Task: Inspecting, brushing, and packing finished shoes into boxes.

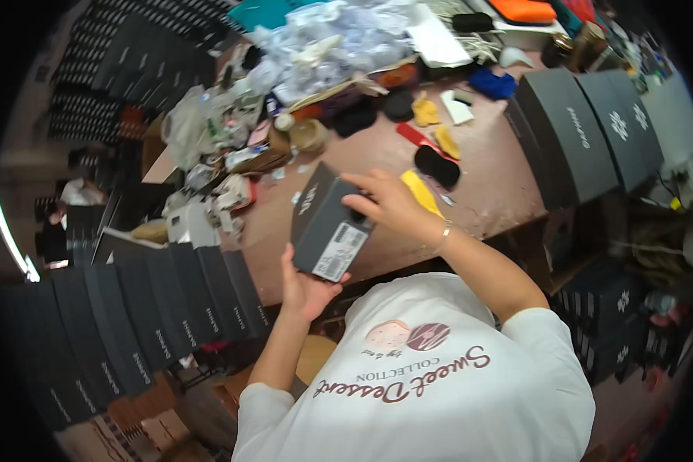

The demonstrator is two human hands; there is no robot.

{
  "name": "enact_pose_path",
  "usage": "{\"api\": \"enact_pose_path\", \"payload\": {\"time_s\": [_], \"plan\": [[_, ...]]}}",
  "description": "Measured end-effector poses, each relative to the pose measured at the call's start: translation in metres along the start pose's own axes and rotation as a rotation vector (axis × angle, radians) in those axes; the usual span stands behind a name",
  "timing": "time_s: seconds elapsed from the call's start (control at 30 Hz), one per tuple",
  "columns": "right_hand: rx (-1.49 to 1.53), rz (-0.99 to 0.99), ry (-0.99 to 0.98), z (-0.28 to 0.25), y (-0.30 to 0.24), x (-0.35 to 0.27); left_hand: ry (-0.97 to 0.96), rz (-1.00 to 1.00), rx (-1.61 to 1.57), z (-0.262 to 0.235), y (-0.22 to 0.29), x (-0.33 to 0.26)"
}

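Both hands are on one dark grey shoebox-shaped box [322,215], held tilted above the surface [493,202] by its near edge, toward the left. The left hand [309,294] cradles the lower end, its fingers beneath the white label [339,252] and its thumb up the side. The right hand [396,202] clasps the upper right part, thumb and forefinger over the top; its other fingers are mostly hidden.

The box looks like stiff card, probably light to moderate in weight, though its contents cannot be seen. Its smooth faces may slip a little, and corners could dent under a hard squeeze. Opposite long sides, or one palm below an end, should give the surest hold.

Larger grey boxes [566,138] stand at the surface's right edge.
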State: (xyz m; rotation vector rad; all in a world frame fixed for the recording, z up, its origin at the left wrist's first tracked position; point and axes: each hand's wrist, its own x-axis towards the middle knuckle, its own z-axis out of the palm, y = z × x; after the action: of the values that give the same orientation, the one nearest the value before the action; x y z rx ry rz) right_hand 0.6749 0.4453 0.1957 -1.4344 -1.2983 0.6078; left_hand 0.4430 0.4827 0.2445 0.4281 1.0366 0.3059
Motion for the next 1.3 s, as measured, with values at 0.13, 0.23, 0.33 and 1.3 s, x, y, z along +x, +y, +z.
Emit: {"api": "enact_pose_path", "payload": {"time_s": [0.13,0.23,0.33,1.3], "plan": [[0.068,0.133,-0.044,0.006,-0.009,-0.001,-0.049,-0.009,-0.008,-0.011,-0.003,-0.005],[0.061,0.114,-0.012,0.013,-0.015,0.003,-0.067,-0.015,-0.004,-0.015,0.003,-0.005],[0.122,0.161,0.005,0.015,-0.015,0.004,-0.095,-0.037,0.005,-0.019,0.006,0.000],[0.386,0.323,-0.746,0.076,-0.061,-0.033,-0.044,0.337,0.021,-0.158,-0.005,0.056]]}}
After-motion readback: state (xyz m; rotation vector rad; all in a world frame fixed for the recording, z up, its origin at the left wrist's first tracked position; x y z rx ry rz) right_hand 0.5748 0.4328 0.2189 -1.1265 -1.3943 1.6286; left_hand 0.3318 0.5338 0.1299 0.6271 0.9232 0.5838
